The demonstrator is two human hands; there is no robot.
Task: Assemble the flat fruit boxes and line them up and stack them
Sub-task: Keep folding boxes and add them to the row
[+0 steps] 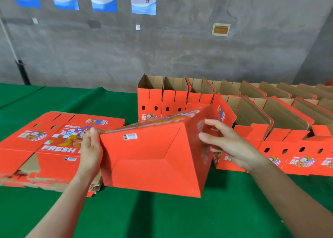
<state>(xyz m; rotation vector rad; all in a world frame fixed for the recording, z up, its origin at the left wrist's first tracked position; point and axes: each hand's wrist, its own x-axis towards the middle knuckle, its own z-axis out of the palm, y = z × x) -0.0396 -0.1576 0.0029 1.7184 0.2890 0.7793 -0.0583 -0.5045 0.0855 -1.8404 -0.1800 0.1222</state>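
Observation:
A red fruit box (pixel 153 158) stands tipped on the green table with its folded bottom facing me. My left hand (pixel 91 147) lies flat against the box's left side, thumb up at the top corner. My right hand (pixel 227 144) is at the box's right side, fingers spread and lightly bent against the printed panel. A stack of flat red boxes (pixel 45 147) lies at the left. Assembled open boxes (pixel 180 99) stand in rows at the back and right.
The green cloth table (pixel 162 216) reaches toward me below the box. A second row of assembled boxes (pixel 297 153) runs along the right, close to my right hand. A grey concrete wall (pixel 162 48) with posters stands behind the table.

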